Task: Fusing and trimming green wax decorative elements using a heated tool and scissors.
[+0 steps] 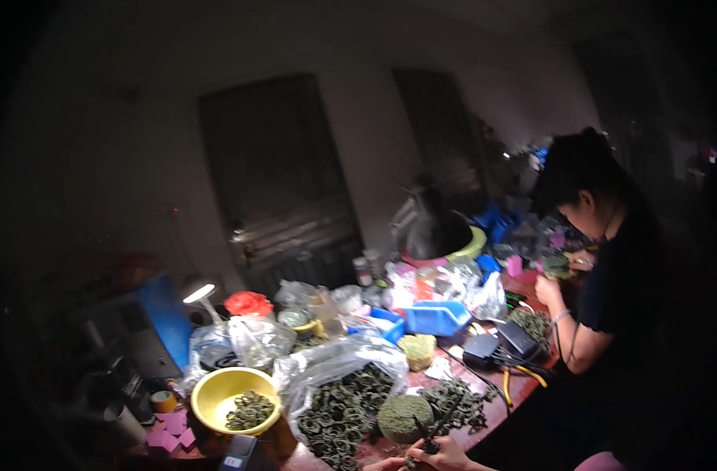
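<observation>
Dark pliers-like tool [431,444] sits pinched between the wearer's two hands at the bottom edge of the head view, just in front of a round green pad [403,417] on the cluttered counter [523,388]. The right hand [451,455] wraps its fingers around the tool's lower end; the left hand [388,464] is only partly in view beside it, and whether its fingers are clenched or released cannot be told. A loose heap of small dark-green rings [455,400] lies just behind the tool, and a larger heap spills from an open clear plastic bag [339,377] to the left. Further left, a yellow bowl [221,392] holds more rings, with pink paper squares [170,436] and a roll of tape [164,401] near it. A small lit desk lamp [200,294] shines over crumpled bags, beside a blue box [164,322]. At mid-counter stand a blue bin [437,318] and a black power adapter [500,345], with yellow-handled pliers [523,377] lying close by. Seated along the right side, a co-worker in a dark shirt [609,259] bends over the counter, both hands busy with small green pieces.
</observation>
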Action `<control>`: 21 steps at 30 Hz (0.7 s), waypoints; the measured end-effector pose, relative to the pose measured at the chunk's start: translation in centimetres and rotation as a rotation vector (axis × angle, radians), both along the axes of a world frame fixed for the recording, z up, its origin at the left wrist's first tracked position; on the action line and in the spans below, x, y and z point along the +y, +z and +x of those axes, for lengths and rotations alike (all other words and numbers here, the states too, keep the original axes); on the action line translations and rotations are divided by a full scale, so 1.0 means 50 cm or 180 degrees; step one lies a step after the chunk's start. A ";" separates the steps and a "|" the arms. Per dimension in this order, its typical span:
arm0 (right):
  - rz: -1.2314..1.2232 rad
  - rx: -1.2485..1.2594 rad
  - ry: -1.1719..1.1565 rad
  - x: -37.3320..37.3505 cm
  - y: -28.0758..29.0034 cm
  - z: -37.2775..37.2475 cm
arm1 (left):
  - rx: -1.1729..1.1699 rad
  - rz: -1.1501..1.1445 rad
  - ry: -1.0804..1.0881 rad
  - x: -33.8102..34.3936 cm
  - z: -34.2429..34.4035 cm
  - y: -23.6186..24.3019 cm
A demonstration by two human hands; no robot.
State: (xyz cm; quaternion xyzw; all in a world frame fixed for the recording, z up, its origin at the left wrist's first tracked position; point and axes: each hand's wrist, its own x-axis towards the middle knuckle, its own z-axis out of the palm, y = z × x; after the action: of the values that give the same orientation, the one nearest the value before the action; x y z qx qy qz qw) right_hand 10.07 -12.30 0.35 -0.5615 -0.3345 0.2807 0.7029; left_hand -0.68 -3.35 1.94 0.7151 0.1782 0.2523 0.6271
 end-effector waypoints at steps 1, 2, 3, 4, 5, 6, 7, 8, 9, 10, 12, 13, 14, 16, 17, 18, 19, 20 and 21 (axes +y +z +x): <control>-0.0097 0.0091 -0.0037 0.003 -0.010 0.002 | -0.0241 0.0173 0.0010 0.006 0.000 -0.017; -0.0254 -0.0142 -0.0066 0.003 -0.026 0.008 | -0.0287 -0.0219 -0.0087 0.005 0.000 -0.034; -0.0190 -0.0248 0.0024 -0.007 0.001 -0.004 | -0.0335 -0.0593 -0.0213 0.006 0.003 -0.041; -0.0124 -0.0071 -0.0078 -0.033 0.038 -0.027 | -0.0409 -0.0297 -0.0232 0.000 -0.005 -0.032; -0.0051 0.0104 -0.0191 -0.047 0.065 -0.037 | -0.0479 0.0192 -0.0201 0.003 -0.003 -0.042; 0.0470 0.0146 0.0290 -0.037 0.019 -0.022 | -0.0585 0.0268 -0.0169 0.006 -0.008 -0.046; 0.0938 0.0208 0.0813 -0.014 -0.003 -0.002 | -0.0497 0.0243 -0.0196 0.018 -0.003 -0.056; 0.0959 0.0124 0.0876 0.024 -0.016 0.036 | -0.0405 0.0216 -0.0234 0.029 0.001 -0.066; 0.1023 0.0019 0.0867 0.038 -0.001 0.052 | -0.0313 0.0218 -0.0291 0.034 0.004 -0.076; 0.1090 -0.0079 0.0842 0.046 0.017 0.060 | -0.0461 0.0050 -0.0340 0.035 0.007 -0.089; 0.1201 -0.0254 0.0788 0.061 0.049 0.071 | -0.0968 -0.0023 -0.0256 0.038 0.019 -0.081; 0.1245 -0.0330 0.0763 0.067 0.063 0.075 | -0.1019 0.0073 -0.0311 0.038 0.023 -0.073; 0.1282 -0.0401 0.0742 0.073 0.076 0.079 | -0.1065 0.0164 -0.0359 0.038 0.027 -0.065; 0.1366 -0.0519 0.0705 0.094 0.102 0.084 | -0.1132 0.0351 -0.0445 0.046 0.033 -0.043; 0.1402 -0.0569 0.0691 0.105 0.115 0.086 | -0.1158 0.0438 -0.0480 0.049 0.035 -0.033; 0.1416 -0.0610 0.0676 0.114 0.125 0.088 | -0.1177 0.0503 -0.0512 0.051 0.037 -0.024; 0.1428 -0.0646 0.0664 0.123 0.133 0.090 | -0.1194 0.0565 -0.0539 0.052 0.039 -0.016; 0.1437 -0.0679 0.0656 0.133 0.142 0.090 | -0.1207 0.0624 -0.0562 0.053 0.039 -0.008; 0.1448 -0.0711 0.0648 0.144 0.150 0.091 | -0.1217 0.0684 -0.0583 0.056 0.041 0.001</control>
State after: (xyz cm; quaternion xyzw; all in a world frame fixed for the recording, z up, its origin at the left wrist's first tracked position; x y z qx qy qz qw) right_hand 14.64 -5.09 7.86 -0.3802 -0.5191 0.2038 0.7379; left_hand 1.35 -0.57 2.01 0.7301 -0.0374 0.3427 0.5900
